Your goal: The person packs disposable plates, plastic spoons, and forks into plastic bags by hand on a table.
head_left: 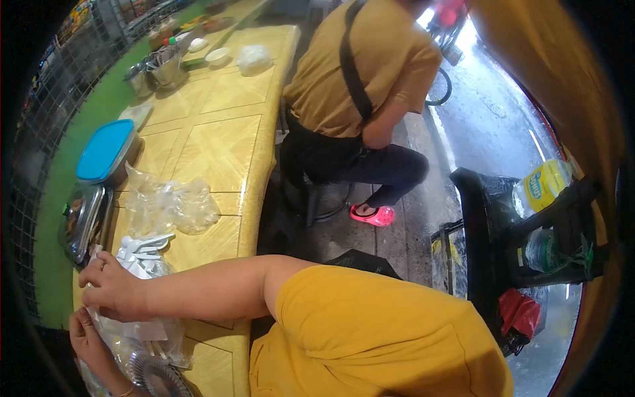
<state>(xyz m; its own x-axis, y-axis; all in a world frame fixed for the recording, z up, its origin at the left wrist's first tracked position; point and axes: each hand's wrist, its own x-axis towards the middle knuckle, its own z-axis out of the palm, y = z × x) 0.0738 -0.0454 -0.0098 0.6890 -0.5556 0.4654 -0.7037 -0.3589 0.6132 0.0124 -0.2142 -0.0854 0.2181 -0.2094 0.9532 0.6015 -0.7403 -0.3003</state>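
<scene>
At the left edge of the yellow table, my right hand [114, 289] is closed, its fingers curled on a clear plastic bag [173, 341]. Just below it, my left hand [87, 337] is also closed against the same bag; its fingertips are partly hidden. White plastic spoons [142, 255] lie in a pile beside my right hand. Clear ridged plastic lids [155, 370] sit near my left wrist. Beyond the spoons lies another crumpled clear bag [169, 202].
A blue-lidded container [106, 151] and a clear-lidded tray [86, 221] stand along the table's [221, 142] far side. Utensil holders [165, 69] are at its end. A person [360, 79] sits on a stool beside the table. A black rack [483, 231] holds tubs at right.
</scene>
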